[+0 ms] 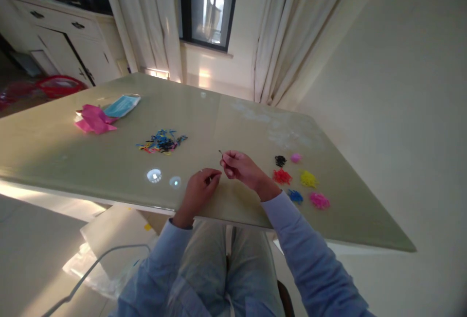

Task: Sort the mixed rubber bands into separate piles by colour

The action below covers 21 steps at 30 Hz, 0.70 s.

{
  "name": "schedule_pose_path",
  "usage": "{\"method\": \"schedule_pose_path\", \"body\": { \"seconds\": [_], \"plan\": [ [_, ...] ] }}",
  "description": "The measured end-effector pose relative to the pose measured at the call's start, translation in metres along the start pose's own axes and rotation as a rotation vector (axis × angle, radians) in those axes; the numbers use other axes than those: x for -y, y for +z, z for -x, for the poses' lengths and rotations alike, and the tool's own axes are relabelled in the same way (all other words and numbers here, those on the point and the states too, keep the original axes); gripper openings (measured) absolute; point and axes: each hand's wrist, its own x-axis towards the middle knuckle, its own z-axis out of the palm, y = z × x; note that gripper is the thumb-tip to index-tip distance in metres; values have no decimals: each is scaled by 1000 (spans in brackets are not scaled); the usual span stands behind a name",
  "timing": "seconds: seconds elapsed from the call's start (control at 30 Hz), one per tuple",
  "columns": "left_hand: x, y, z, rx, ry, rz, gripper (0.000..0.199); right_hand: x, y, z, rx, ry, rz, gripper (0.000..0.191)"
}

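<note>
Near the front edge of the table, my right hand (pixel 239 165) pinches a small dark loop (pixel 220 152), apparently a little elastic band, which sticks up past the fingertips. Just left of it is my left hand (pixel 202 188), its fingers curled and thumb and forefinger together. Whether anything sits between those fingertips is too small to tell. Beyond the left hand lies a mixed pile of small coloured bands (pixel 162 142). To the right are single-colour heaps: black (pixel 280 161), red (pixel 282 176), blue (pixel 295 196), yellow (pixel 308 179), bright pink (pixel 319 200) and lilac-pink (pixel 296 158).
The glossy greenish table (pixel 204 113) ends close to my lap. A pink crumpled wrapper (pixel 95 119) and a blue face mask (pixel 123 106) lie at the far left. Behind are curtains (pixel 146 20) and a window (pixel 209 6); a wall (pixel 394 88) borders the right side.
</note>
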Motion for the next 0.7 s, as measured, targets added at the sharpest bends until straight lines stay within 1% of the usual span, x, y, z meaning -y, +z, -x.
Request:
{"method": "schedule_pose_path", "body": {
  "seconds": [0.07,0.17,0.3,0.4,0.47,0.5,0.53,0.57,0.63,0.67,0.7],
  "plan": [
    [1,-1,0,-6,-21,30,25,6,-8,22,-12,22,-156,34],
    [3,-2,-1,-23,-52,62,30,13,-16,49,-58,-15,-241,33],
    [2,-4,0,-34,-89,64,33,16,-21,75,-150,-52,-177,34],
    [0,-6,0,-29,-125,61,35,19,-29,86,-201,-64,-69,36],
    [0,-6,0,-27,-144,61,36,21,-46,88,-260,-91,75,36],
    [0,-6,0,-27,-146,61,36,22,-59,88,-316,-106,191,34],
    [0,-6,0,-28,-145,59,36,23,-74,86,-389,-120,339,30],
    [0,-6,0,-28,-140,56,36,24,-91,83,-499,-114,534,25],
    [-1,-6,0,-24,-126,46,37,27,-127,77,-721,-32,1032,16],
    [-1,-6,0,-21,-120,39,37,28,-144,74,-761,-9,1113,14],
    [-2,-6,-1,-18,-113,31,37,29,-159,72,-772,11,1159,15]
  ]
}}
